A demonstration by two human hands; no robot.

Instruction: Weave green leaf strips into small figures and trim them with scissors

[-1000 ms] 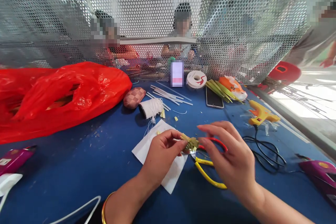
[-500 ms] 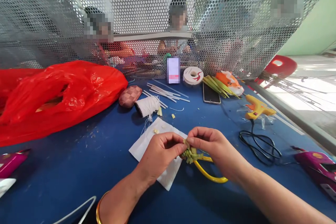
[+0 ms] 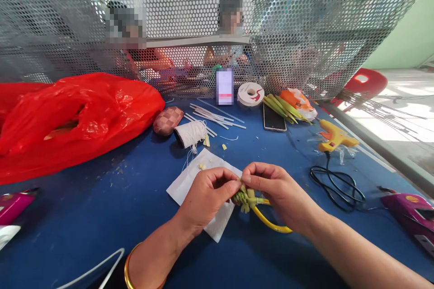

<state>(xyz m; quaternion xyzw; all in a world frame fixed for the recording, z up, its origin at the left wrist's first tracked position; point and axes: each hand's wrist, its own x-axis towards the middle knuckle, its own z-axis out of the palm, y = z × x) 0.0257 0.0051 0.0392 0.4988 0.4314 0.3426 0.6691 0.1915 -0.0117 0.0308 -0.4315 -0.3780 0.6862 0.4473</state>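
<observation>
My left hand (image 3: 212, 196) and my right hand (image 3: 280, 189) meet over a small bundle of folded green leaf strips (image 3: 242, 198). Each hand is closed, with thumb and index finger pinching the bundle's upper edge. From the bundle a yellow tube loop (image 3: 271, 225) curves away beneath my right palm, partly hidden. A white paper sheet (image 3: 179, 185) lies under my left hand, with pale scraps (image 3: 201, 166) on it. Just beyond stands a spool of white thread (image 3: 191, 134), lying on its side.
On the blue table (image 3: 101, 207) are a red plastic bag (image 3: 118, 113), white sticks (image 3: 217, 117), a ribbon roll (image 3: 251, 94), a phone (image 3: 274, 119) under green leaves (image 3: 281, 107), and a yellow glue gun (image 3: 335, 137) with a cord. People sit behind a perforated metal screen (image 3: 183, 4).
Both hands stay pinched at the bundle, with only slight finger movement. The bundle has turned a little, and the camera view has shifted slightly.
</observation>
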